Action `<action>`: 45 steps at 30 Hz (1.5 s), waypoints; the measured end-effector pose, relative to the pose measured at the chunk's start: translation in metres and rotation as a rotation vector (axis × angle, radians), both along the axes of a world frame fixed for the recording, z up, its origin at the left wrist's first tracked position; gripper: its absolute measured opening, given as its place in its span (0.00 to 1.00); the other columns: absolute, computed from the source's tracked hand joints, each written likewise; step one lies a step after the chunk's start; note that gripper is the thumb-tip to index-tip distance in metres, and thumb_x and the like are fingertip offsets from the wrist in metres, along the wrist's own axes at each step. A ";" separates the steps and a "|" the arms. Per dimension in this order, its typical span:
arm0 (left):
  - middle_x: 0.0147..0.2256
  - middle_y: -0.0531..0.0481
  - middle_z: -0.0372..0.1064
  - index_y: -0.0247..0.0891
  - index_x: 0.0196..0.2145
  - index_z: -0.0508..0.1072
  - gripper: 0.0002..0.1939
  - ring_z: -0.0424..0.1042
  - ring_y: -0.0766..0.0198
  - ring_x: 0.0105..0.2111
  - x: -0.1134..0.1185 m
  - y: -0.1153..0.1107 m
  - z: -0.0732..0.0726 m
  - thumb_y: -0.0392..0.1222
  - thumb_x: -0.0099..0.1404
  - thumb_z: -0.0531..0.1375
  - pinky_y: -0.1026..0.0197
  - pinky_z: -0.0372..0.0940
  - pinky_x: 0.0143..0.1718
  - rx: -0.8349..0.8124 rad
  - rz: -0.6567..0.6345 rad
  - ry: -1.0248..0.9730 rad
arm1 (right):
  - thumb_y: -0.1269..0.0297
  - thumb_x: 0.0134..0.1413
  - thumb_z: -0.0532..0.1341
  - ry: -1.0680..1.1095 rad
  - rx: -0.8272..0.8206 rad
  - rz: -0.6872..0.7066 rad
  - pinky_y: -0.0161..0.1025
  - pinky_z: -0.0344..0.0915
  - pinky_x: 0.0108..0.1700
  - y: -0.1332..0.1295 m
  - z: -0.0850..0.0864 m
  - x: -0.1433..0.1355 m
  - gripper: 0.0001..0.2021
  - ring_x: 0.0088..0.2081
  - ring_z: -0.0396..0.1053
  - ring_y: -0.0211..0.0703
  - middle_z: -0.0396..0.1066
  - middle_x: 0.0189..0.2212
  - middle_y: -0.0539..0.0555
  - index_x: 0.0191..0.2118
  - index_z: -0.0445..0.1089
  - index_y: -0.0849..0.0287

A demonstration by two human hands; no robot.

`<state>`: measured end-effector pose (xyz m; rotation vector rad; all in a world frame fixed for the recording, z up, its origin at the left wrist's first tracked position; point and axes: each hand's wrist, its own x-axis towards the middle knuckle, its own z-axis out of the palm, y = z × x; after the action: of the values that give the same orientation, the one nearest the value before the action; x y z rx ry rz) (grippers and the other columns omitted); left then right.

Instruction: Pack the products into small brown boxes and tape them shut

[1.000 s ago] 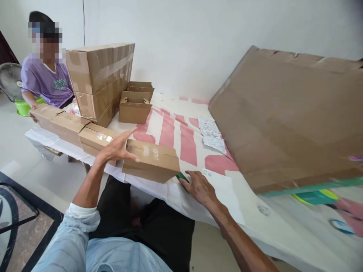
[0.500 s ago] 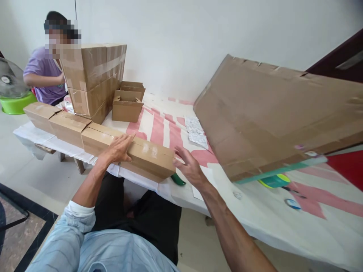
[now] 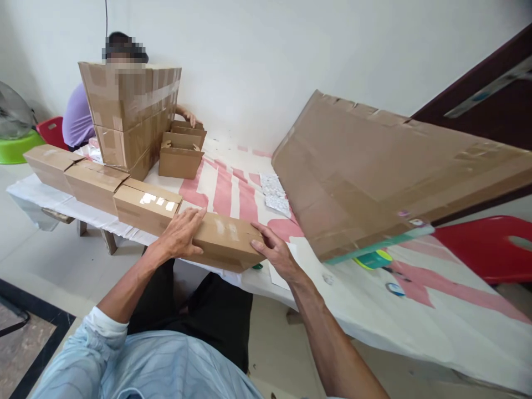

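A closed cardboard box with clear tape on its top lies at the near table edge, held between my two hands. My left hand wraps its left end, fingers over the top and thumb on the front face. At the right end, my right hand grips the corner with fingers and thumb. Left of it, more closed boxes stand in a line: a nearest one with shiny tape, a middle one and a far one. A dark green object shows partly beneath the held box's right end.
Stacked cartons stand behind the row, beside open boxes. Another person's hand touches these. A large cardboard sheet leans at right. A tape roll, a small round item and a red chair are nearby.
My right hand has closed onto the box's right end, and a gap shows between this box and its left neighbour. The other person has leaned behind the cartons and reached to the open boxes.
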<state>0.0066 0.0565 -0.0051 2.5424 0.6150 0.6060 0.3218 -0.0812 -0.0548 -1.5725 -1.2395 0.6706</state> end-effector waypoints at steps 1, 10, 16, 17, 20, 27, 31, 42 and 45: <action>0.75 0.33 0.53 0.45 0.79 0.45 0.63 0.53 0.36 0.75 -0.004 -0.006 -0.012 0.43 0.55 0.76 0.36 0.53 0.74 -0.086 -0.018 -0.094 | 0.41 0.56 0.71 0.023 -0.002 0.007 0.52 0.70 0.66 -0.002 -0.002 0.003 0.36 0.66 0.70 0.59 0.72 0.66 0.57 0.67 0.72 0.49; 0.76 0.27 0.48 0.36 0.79 0.47 0.73 0.49 0.31 0.77 -0.012 0.000 -0.095 0.50 0.44 0.80 0.33 0.52 0.75 -0.624 -0.031 -0.377 | 0.42 0.54 0.73 0.159 0.006 0.021 0.54 0.66 0.69 -0.007 -0.010 0.011 0.36 0.68 0.69 0.58 0.74 0.66 0.56 0.67 0.73 0.48; 0.70 0.33 0.58 0.41 0.77 0.55 0.68 0.60 0.33 0.70 -0.011 -0.006 -0.081 0.49 0.44 0.80 0.36 0.65 0.66 -0.514 0.015 -0.466 | 0.41 0.55 0.70 0.203 -0.014 -0.007 0.52 0.68 0.68 -0.015 -0.012 0.011 0.35 0.71 0.66 0.59 0.70 0.69 0.55 0.66 0.74 0.46; 0.70 0.34 0.58 0.43 0.77 0.55 0.67 0.60 0.33 0.70 -0.013 -0.011 -0.078 0.48 0.44 0.80 0.36 0.66 0.66 -0.485 0.029 -0.469 | 0.40 0.55 0.70 0.210 -0.026 -0.010 0.52 0.69 0.67 -0.015 -0.013 0.012 0.34 0.71 0.66 0.59 0.70 0.70 0.55 0.66 0.75 0.46; 0.68 0.36 0.59 0.44 0.76 0.56 0.67 0.60 0.35 0.69 -0.019 -0.023 -0.067 0.47 0.43 0.81 0.35 0.62 0.69 -0.406 0.053 -0.464 | 0.41 0.55 0.70 0.192 -0.045 -0.045 0.54 0.68 0.68 -0.011 -0.013 0.012 0.32 0.70 0.68 0.59 0.72 0.68 0.55 0.62 0.78 0.47; 0.65 0.35 0.59 0.42 0.75 0.59 0.63 0.60 0.36 0.68 -0.024 -0.039 -0.028 0.47 0.45 0.80 0.36 0.62 0.69 -0.287 0.082 -0.406 | 0.50 0.63 0.66 -0.272 0.357 -0.116 0.60 0.71 0.63 0.004 0.070 -0.044 0.16 0.59 0.75 0.58 0.80 0.55 0.58 0.51 0.82 0.52; 0.64 0.35 0.60 0.43 0.74 0.61 0.62 0.59 0.34 0.68 -0.020 -0.048 -0.009 0.49 0.45 0.80 0.35 0.60 0.69 -0.229 0.127 -0.361 | 0.61 0.65 0.68 -0.751 0.556 0.200 0.56 0.73 0.58 0.001 0.129 -0.106 0.07 0.50 0.76 0.55 0.81 0.46 0.57 0.46 0.81 0.51; 0.62 0.36 0.62 0.45 0.72 0.62 0.59 0.63 0.35 0.63 -0.005 -0.063 0.015 0.55 0.47 0.79 0.33 0.62 0.64 -0.164 0.157 -0.274 | 0.75 0.65 0.63 -1.432 0.327 0.585 0.44 0.63 0.44 0.026 0.153 -0.127 0.10 0.43 0.69 0.50 0.76 0.36 0.56 0.34 0.78 0.56; 0.61 0.36 0.62 0.45 0.71 0.63 0.58 0.63 0.35 0.63 -0.002 -0.064 0.020 0.52 0.45 0.80 0.34 0.63 0.63 -0.159 0.163 -0.232 | 0.75 0.67 0.62 -1.434 0.325 0.631 0.44 0.63 0.45 0.027 0.153 -0.124 0.10 0.43 0.70 0.50 0.77 0.38 0.57 0.37 0.78 0.56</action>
<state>0.0049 -0.0079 0.0151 2.2480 0.7588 0.8586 0.1975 -0.0546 0.0978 -1.2726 -2.7611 -0.4906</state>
